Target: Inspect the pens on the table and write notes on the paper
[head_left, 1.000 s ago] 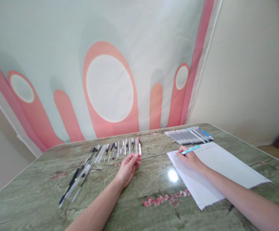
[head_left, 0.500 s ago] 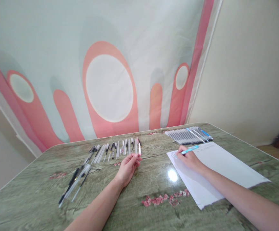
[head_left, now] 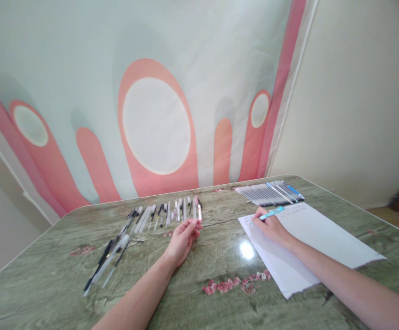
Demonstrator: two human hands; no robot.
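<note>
My right hand [head_left: 270, 228] rests on a white sheet of paper [head_left: 318, 243] and grips a light blue pen [head_left: 271, 214], its tip down near the sheet's far left corner. My left hand [head_left: 183, 239] lies on the green table [head_left: 199, 256] with its fingers curled, their tips pinching a small white and pink pen cap [head_left: 199, 214] at the right end of a row of pen parts [head_left: 166, 212].
A row of capped pens [head_left: 271, 193] lies at the far right of the table behind the paper. Loose black and clear pens [head_left: 108, 261] lie at the left. A pink and pale patterned cloth [head_left: 151, 101] hangs behind the table.
</note>
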